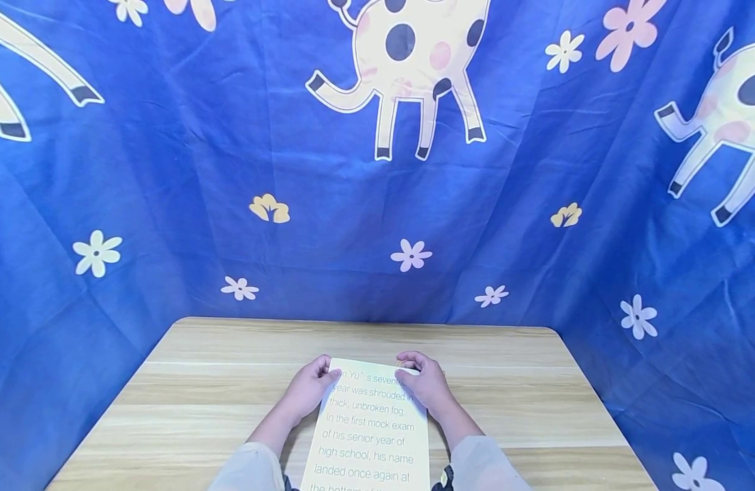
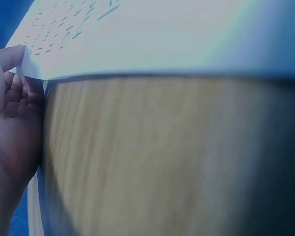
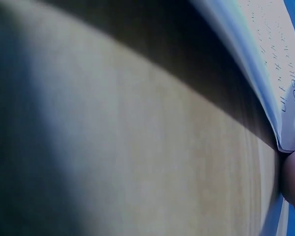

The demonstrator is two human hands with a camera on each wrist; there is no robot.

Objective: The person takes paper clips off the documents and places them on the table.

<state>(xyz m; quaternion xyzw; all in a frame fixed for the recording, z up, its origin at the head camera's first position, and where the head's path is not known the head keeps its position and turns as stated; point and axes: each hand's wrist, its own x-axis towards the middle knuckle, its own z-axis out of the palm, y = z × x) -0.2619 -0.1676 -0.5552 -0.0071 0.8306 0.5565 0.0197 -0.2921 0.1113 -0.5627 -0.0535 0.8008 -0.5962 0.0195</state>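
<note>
A pale cream stack of paper sheets (image 1: 367, 433) printed with large lines of English text lies between both hands, its lower end running out of the head view. My left hand (image 1: 307, 389) pinches its far left corner, with the thumb on the printed face and the fingers curled beneath. At the far right corner my right hand (image 1: 427, 387) grips it, thumb over the text. Layered edges of the sheets (image 3: 258, 81) show in the right wrist view. In the left wrist view the left hand (image 2: 14, 118) holds the paper (image 2: 152, 39) above the wood.
A light wood-grain table (image 1: 217, 382) spans the front. Blue cloth (image 1: 328, 266) printed with cows and flowers hangs behind it and along both sides. Light sleeves (image 1: 484, 464) cover the forearms, with dark bands (image 1: 443, 477) near the wrists.
</note>
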